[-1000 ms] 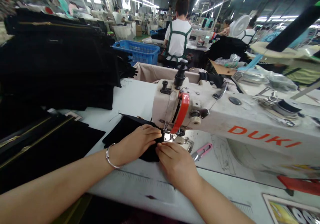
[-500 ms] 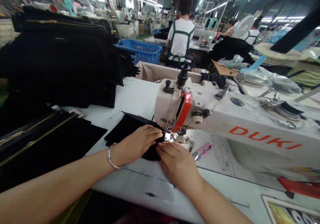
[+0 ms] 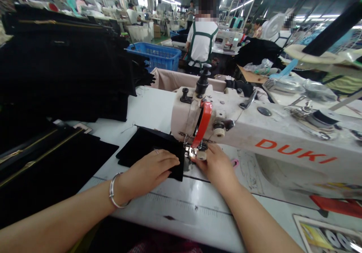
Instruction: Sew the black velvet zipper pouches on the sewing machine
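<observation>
My left hand, with a ring and a silver bangle, lies with fingers stretched out on a black fabric piece. The fabric's right edge is beside the presser foot of a white sewing machine with a red guard. On the foot's right side is my right hand; its thumb points in towards the needle area. Its other fingers are partly hidden behind the machine head, so what they grip cannot be seen. A pink handle of thread snips shows just past that hand.
Stacked black fabric pieces rise at the left, and black pieces with gold zips lie nearer. Behind the machine are a cloth-lined bin and a blue basket. A person stands farther back, facing away.
My right hand has moved from the fabric's front edge to the presser foot's right side, partly covering the snips. My left hand has slid slightly left and down; the fabric lies flatter, its edge straight.
</observation>
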A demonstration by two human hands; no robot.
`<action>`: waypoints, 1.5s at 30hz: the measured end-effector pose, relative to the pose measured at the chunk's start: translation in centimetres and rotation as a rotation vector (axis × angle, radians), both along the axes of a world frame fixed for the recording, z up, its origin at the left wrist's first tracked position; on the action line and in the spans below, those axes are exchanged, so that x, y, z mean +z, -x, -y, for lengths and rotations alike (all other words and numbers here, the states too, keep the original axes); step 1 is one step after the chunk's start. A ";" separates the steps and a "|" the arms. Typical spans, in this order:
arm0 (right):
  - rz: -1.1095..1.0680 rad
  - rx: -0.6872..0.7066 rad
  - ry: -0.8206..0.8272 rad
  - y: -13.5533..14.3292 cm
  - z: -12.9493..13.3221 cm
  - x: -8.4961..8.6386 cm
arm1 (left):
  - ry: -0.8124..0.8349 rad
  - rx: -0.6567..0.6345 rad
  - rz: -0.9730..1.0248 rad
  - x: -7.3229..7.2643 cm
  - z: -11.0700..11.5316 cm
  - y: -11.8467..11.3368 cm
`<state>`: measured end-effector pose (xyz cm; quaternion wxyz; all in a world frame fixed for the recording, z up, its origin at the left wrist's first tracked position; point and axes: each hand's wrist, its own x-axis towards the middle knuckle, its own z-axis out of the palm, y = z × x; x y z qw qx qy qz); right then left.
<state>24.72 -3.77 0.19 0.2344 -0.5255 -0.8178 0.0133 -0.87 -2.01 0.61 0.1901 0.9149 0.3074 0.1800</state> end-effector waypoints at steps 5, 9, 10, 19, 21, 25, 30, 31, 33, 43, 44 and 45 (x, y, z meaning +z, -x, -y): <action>-0.034 0.265 -0.010 1.2 1.5 -0.8 | -0.052 0.103 0.172 0.5 -0.4 -0.6; -0.116 0.425 0.012 1.6 2.9 -0.5 | -0.180 -0.063 0.026 -0.2 0.3 -1.0; -0.125 0.429 0.009 1.7 3.0 -0.4 | -0.201 -0.102 -0.025 -0.6 0.6 -1.1; -0.086 0.416 0.045 2.0 3.0 0.0 | -0.196 -0.199 -0.127 -1.8 -0.2 -1.2; -0.080 0.395 0.046 2.0 3.0 -0.1 | -0.175 -0.198 -0.109 -1.9 -0.8 -1.0; -0.064 0.386 0.037 2.0 2.8 -0.3 | -0.245 -0.242 -0.033 -2.3 -1.6 -0.7; -0.083 0.380 0.057 1.9 2.8 -0.2 | -0.359 -0.293 0.073 -2.1 -1.6 -0.4; -0.090 0.380 0.061 1.9 2.8 -0.2 | -0.362 -0.296 0.072 -2.0 -1.5 -0.4; -0.101 0.376 0.070 1.8 2.9 -0.2 | -0.348 -0.289 0.055 -1.7 -1.4 -0.4; -0.143 0.354 0.093 1.9 3.0 -0.3 | -0.320 -0.299 -0.007 -0.9 -1.1 -0.9; -0.144 0.349 0.096 1.9 3.1 -0.3 | -0.320 -0.292 -0.010 -1.0 -1.1 -1.0; -0.143 0.348 0.097 1.8 3.1 -0.2 | -0.318 -0.284 -0.011 -1.2 -1.2 -0.9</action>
